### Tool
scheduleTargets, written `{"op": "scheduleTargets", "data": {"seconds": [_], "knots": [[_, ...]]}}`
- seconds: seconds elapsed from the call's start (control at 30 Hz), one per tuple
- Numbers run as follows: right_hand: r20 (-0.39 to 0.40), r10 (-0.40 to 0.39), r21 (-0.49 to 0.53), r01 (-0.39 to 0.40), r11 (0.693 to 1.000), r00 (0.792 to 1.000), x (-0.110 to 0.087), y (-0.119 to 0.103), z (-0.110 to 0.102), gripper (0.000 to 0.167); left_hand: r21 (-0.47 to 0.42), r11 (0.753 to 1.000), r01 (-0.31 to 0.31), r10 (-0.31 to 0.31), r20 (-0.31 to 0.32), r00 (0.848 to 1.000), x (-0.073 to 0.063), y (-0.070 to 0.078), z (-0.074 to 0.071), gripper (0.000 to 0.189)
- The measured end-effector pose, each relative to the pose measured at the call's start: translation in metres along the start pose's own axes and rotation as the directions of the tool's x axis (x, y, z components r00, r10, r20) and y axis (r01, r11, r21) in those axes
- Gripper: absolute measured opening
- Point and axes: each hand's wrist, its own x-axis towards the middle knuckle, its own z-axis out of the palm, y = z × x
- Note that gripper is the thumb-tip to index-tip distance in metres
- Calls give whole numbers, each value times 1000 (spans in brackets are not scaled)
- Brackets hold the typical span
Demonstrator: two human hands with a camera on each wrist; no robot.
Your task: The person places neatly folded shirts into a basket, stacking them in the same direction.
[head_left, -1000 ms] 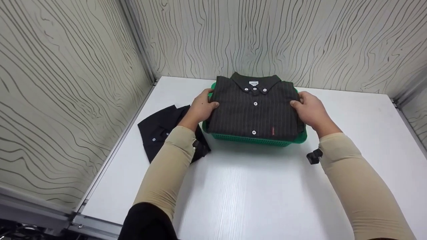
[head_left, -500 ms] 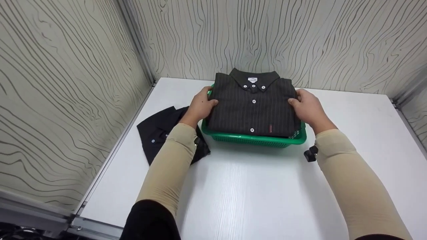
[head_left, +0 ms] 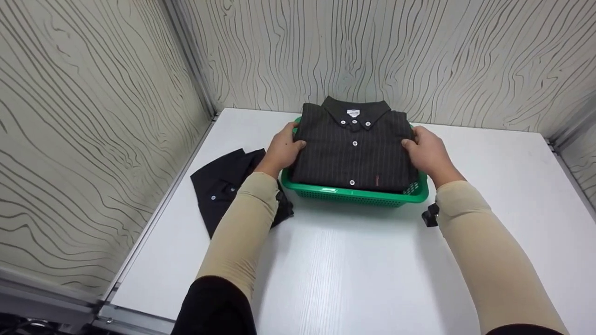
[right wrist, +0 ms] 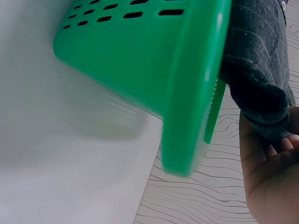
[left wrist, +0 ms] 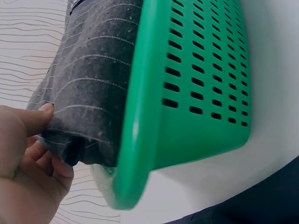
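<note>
A folded dark pinstriped shirt [head_left: 344, 158] lies collar-up in a green perforated basket [head_left: 344, 194], its top edge leaning over the far rim. My left hand [head_left: 284, 148] pinches the shirt's left side, thumb on top and fingers curled beneath, as the left wrist view shows with the shirt's folded edge [left wrist: 88, 102]. On the opposite side my right hand [head_left: 429, 151] grips the right edge, thumb above; in the right wrist view its fingers [right wrist: 280, 158] are under the fold. Part of the basket's inside is hidden by the shirt.
A second folded black shirt [head_left: 219, 186] lies on the white table [head_left: 326, 270], left of the basket and partly behind my left forearm. Patterned wall panels [head_left: 372, 51] stand behind and to the left.
Both hands still hold the shirt's sides. The shirt has shifted slightly toward the far side within the basket, showing more of the front rim and right front corner.
</note>
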Motion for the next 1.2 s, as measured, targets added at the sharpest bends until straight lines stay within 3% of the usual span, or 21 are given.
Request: {"op": "scheduleTargets", "data": {"seconds": [0.4, 0.67, 1.2], "knots": [[-17, 14, -20, -14, 1000, 1000, -4, 6, 8, 43, 10, 1000, -9, 9, 8, 1000, -2, -6, 9, 60], [4, 31, -23, -31, 999, 1000, -5, 5, 19, 42, 47, 998, 30, -30, 14, 999, -5, -17, 12, 60], [27, 69, -41, -68, 997, 997, -6, 15, 19, 40, 87, 996, 11, -15, 51, 999, -3, -17, 16, 62]]}}
